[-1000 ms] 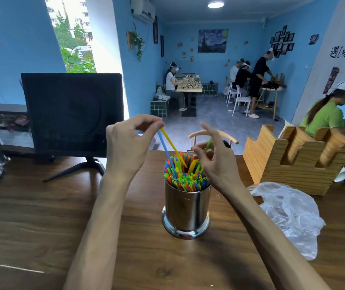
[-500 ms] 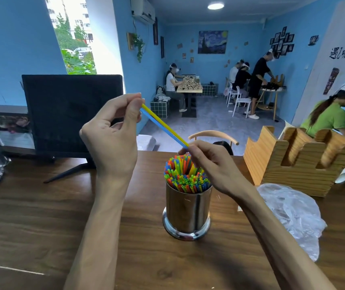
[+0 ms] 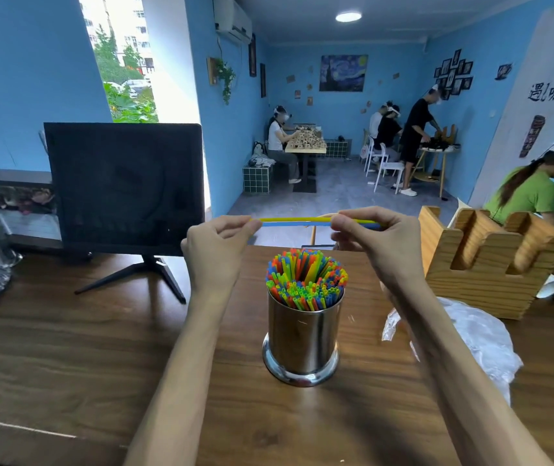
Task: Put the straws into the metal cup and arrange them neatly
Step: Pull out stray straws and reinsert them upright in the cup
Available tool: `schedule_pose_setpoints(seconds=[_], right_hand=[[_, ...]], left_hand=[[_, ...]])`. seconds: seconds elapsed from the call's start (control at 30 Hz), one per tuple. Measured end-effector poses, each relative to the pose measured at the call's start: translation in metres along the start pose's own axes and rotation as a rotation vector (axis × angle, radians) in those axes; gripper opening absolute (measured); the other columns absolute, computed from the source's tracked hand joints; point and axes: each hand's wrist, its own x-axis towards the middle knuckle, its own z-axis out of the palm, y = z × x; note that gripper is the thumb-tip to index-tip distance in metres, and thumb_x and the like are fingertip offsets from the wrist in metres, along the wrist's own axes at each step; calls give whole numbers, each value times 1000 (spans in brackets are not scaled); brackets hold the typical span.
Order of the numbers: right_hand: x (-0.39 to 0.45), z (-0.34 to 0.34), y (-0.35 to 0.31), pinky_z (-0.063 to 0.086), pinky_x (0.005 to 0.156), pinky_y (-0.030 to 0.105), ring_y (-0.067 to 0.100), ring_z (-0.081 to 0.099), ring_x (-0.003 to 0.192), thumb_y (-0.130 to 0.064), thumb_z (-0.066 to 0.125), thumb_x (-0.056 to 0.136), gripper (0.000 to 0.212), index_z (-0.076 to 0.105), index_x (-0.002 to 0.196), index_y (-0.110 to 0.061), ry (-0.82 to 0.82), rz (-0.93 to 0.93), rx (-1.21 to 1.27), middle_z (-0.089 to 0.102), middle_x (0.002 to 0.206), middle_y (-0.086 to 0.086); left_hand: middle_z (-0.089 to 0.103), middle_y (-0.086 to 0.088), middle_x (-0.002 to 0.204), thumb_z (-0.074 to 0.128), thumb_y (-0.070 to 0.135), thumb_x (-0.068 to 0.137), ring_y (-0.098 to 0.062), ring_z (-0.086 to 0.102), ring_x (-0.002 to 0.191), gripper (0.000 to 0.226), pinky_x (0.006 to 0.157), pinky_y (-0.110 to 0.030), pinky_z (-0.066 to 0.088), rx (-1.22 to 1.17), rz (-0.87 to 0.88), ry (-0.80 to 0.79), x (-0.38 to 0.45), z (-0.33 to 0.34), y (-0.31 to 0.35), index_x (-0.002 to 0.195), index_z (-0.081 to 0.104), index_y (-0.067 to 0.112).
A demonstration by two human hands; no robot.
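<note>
Head view: the left hand [image 3: 216,252] and the right hand [image 3: 381,245] are raised side by side above the cup [image 3: 303,336], and together they hold two straws, one yellow [image 3: 294,219] and one blue [image 3: 294,224]. The pair lies level, the yellow one just above the blue one and touching it. The left hand pinches the straws' left end between thumb and fingertips, its other fingers curled in. The right hand pinches them nearer their right end, and a short length sticks out past its fingers toward the wooden rack [image 3: 490,260].

The cup stands upright on the wooden surface [image 3: 67,348], between the two forearms and below the held pair. It is packed with upright straws [image 3: 306,279] in orange, green, blue and yellow, their open ends fanning out a little above the rim. The held pair is well clear of those tops.

A crumpled plastic bag [image 3: 477,341] lies on the surface to the right of the cup, partly hidden by the right forearm. The wooden rack stands behind the bag at the right edge. A dark monitor [image 3: 124,188] on a stand sits at the far left of the surface. Beyond it, several people sit or stand at tables in a room with blue walls.
</note>
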Motion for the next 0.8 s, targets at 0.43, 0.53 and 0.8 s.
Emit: schedule_pose_setpoints(seconds=[0.43,0.53,0.8], right_hand=[[2,5,5,59,71,31,23,76,77,-6,80,84,16,67,82,-13,105,-62,67,75,75,2],[0,8,5,61,73,31,20,75,79,-9,76,89,6,72,90,-14,87,-49,66,74,79,0],[0,14,3,64,76,39,25,76,82,-9,67,96,6,66,94,-15,69,-68,33,72,86,0]], left_hand=[[79,2,87,75,41,90,-8,66,74,23,57,-14,39,275,14,-116,-24,26,-11,100,83,21],[79,1,89,71,40,93,-8,65,75,23,57,-11,36,268,-7,-133,-28,29,-10,101,82,21],[79,4,91,80,33,86,-12,72,84,14,82,-36,60,168,-77,-142,-26,30,-8,96,84,24]])
